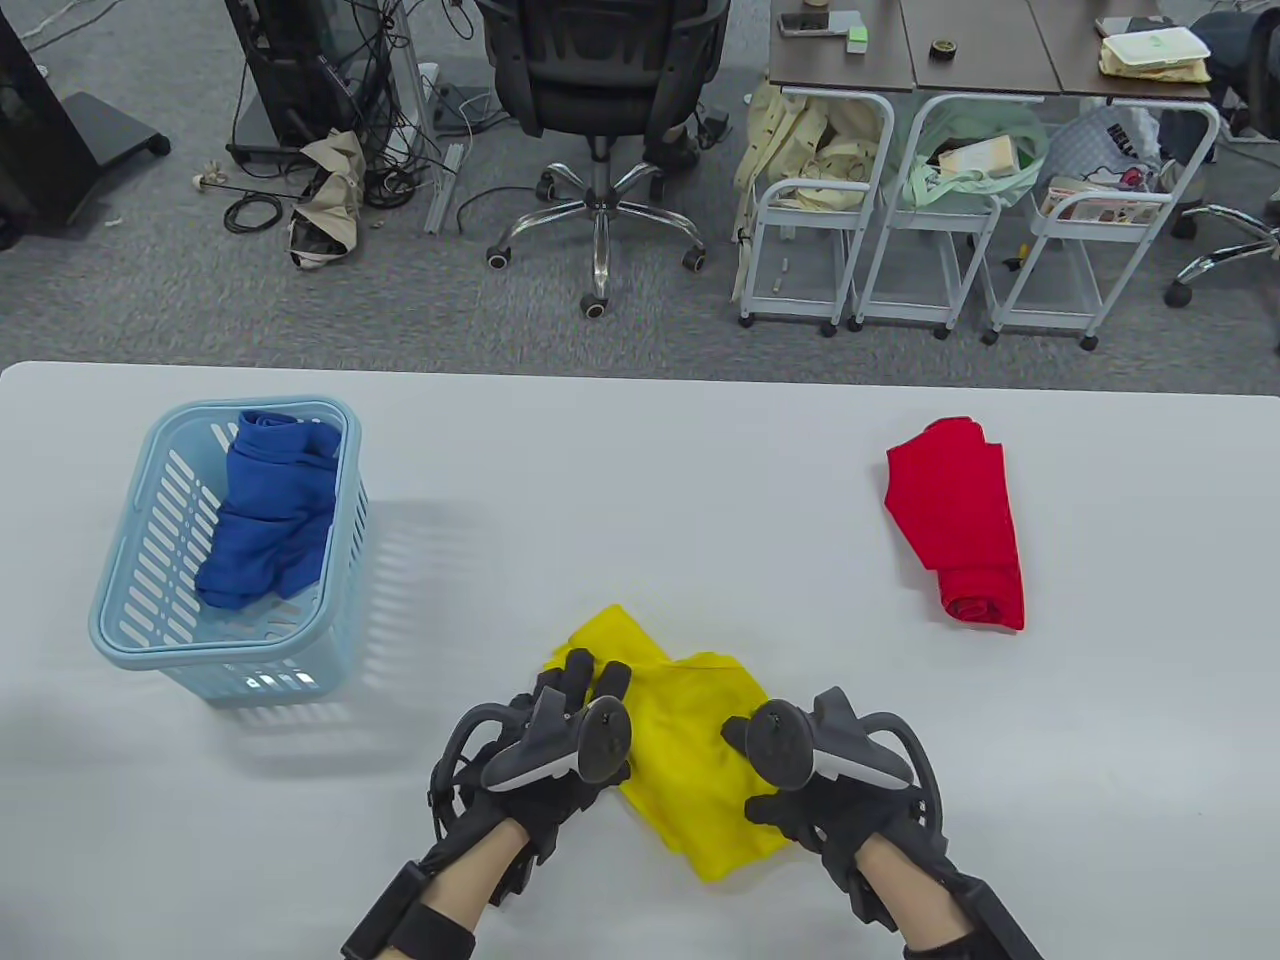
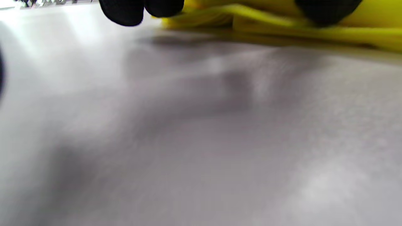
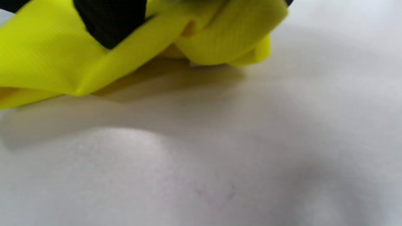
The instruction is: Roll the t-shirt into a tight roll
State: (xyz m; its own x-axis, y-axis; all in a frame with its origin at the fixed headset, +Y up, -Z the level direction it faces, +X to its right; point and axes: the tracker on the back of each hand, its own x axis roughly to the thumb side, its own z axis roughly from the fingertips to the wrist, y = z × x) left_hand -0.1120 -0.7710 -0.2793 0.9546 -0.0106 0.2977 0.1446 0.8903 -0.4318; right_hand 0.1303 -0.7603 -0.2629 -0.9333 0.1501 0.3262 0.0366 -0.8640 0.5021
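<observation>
Left hand presses flat, right hand pinches the yellow t-shirt (barely folded); rolling proper comes next.

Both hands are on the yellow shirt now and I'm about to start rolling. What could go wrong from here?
1. The yellow shirt lies bunched and skewed, not flat, so the roll may come out loose or lopsided.
2. Only the right hand seems to grip a fold; the left hand has fingers at the cloth's edge, so that side may slip.
3. The shirt sits near the table front edge and could slide off.
</observation>
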